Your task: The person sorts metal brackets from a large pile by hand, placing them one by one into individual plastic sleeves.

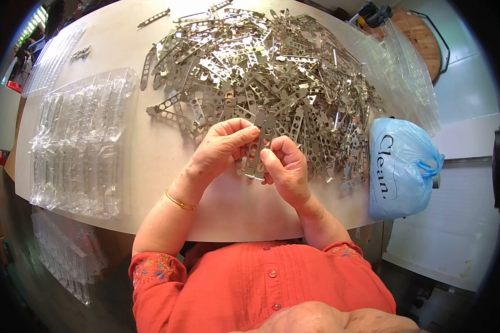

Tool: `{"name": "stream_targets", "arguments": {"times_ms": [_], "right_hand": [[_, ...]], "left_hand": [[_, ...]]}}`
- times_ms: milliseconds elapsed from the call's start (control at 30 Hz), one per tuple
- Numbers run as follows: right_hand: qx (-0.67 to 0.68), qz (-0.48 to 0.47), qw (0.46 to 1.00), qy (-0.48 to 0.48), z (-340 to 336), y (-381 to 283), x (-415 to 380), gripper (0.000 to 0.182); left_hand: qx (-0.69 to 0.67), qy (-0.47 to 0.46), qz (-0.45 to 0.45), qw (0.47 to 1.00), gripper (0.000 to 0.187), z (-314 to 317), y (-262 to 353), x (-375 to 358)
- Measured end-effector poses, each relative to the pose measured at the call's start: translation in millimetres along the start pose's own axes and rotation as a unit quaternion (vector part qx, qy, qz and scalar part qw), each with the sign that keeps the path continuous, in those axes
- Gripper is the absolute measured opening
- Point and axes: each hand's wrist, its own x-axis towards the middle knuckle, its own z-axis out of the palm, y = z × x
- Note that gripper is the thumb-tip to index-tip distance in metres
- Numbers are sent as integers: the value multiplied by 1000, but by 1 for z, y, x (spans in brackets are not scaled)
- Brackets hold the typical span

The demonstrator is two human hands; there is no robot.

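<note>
My left hand (222, 145) and my right hand (286, 168) are close together at the near edge of a big heap of flat metal strips (233, 61). Between them they hold metal strips with round holes (254, 152), standing roughly lengthwise away from me. The fingers of my left hand pinch the strips from the left side. On the right side, the thumb and curled fingers of my right hand grip them lower down. How many strips are held cannot be made out.
Clear plastic trays with wrapped contents (80, 150) lie at the left, another clear tray (53, 55) behind them. A blue plastic bag (403, 166) stands at the right edge, with clear plastic bags (400, 72) behind it. More plastic trays (69, 252) are below the table's left edge.
</note>
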Motion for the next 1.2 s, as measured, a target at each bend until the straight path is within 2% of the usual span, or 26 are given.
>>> {"name": "stream_targets", "arguments": {"times_ms": [400, 467, 700, 767, 900, 967, 1200], "right_hand": [[-8, -9, 1000, 9, -2, 1, 0, 8], [-9, -40, 999, 17, -4, 3, 2, 7], [16, -21, 1000, -14, -4, 13, 4, 4], [-22, -43, 999, -12, -5, 16, 5, 4], [-8, -63, 998, 1, 0, 9, 4, 4], [-44, -126, 989, 59, 6, 3, 2, 5], [-133, -151, 979, 23, -5, 18, 6, 6]], "left_hand": [[-2, -4, 12, 1000, 10, -1, 2, 0], [-10, -8, 13, 1000, 10, 0, 3, -1], [41, -7, 8, 999, 16, 4, 3, -4], [53, 1, 6, 999, 17, 6, 5, -6], [54, 6, 30, 998, 18, 5, 2, -4], [48, 10, 46, 998, 18, 5, 1, -3], [143, -5, 74, 987, 18, 12, 2, -6]]}}
